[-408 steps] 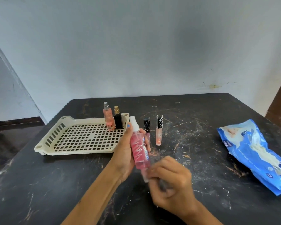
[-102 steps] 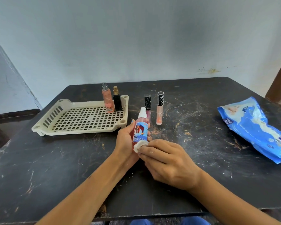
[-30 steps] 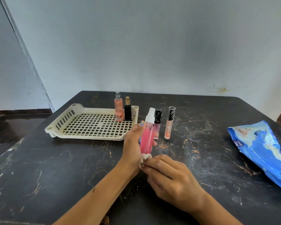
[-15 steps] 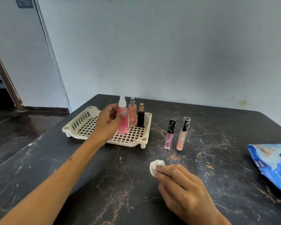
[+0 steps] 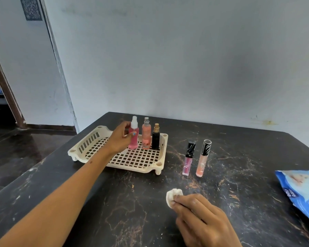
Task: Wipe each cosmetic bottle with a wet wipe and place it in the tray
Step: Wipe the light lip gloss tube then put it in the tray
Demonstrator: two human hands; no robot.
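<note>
1. The left hand reaches over the cream slotted tray, thumb and fingers curled round the pink spray bottle, which stands upright on the tray's grid at the far side.
2. Just to the right of that hand's fingertips, a peach spray bottle stands beside the pink one, and a black bottle with a gold cap stands right of that, near the tray's far right corner. All three are upright in a row; whether they touch cannot be told.
3. The right hand rests low on the dark marbled table, nearer the person, its fingertips pinching a crumpled white wet wipe that sticks out to its left.
4. Beyond the right hand, between it and the tray's right edge, two lip gloss tubes stand upright on the table: a pink tube and, just right of it, a peach tube. They are close together but apart.
5. Well to the right of the right hand, a blue wipes packet lies flat at the table's edge, partly cut off by the frame.
</note>
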